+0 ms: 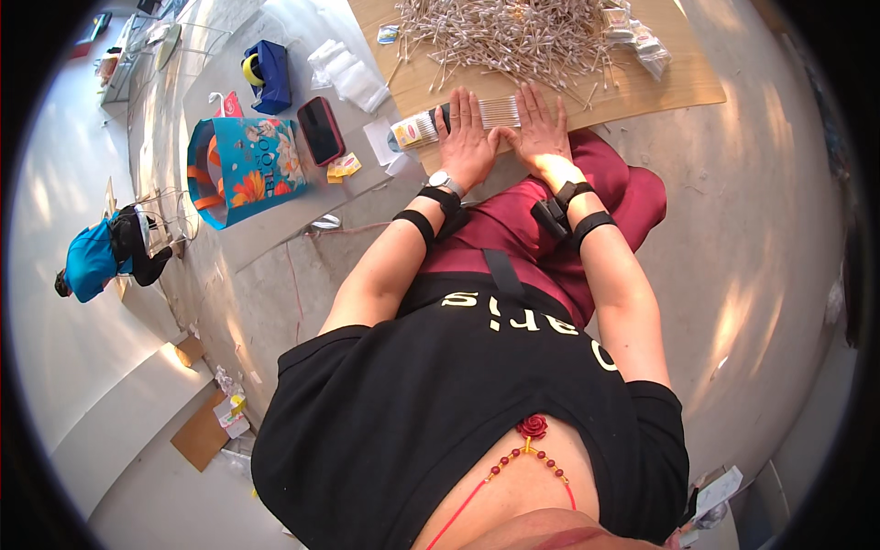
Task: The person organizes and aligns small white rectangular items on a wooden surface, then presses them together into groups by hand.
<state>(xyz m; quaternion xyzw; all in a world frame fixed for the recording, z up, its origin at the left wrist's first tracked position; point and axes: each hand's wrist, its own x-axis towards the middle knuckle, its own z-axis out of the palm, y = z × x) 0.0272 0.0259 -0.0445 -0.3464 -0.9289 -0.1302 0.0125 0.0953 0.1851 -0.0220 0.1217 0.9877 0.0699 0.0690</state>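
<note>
My left hand [466, 137] and my right hand [543, 128] both press flat on a clear packet of cotton swabs [495, 112] lying across the near edge of a wooden board [642, 92]. The packet's labelled end [412, 130] sticks out to the left of my left hand. A large loose heap of cotton swabs [504, 37] covers the board just beyond my fingers. Both wrists wear black straps, and the left one also has a watch.
A dark phone [321, 128], a colourful gift bag [240, 167], a blue tape dispenser [266, 73], clear plastic bags [348, 75] and small paper slips [344, 167] lie on the floor to the left. More filled packets [637, 37] sit at the board's far right. A person in blue [96, 258] is at the far left.
</note>
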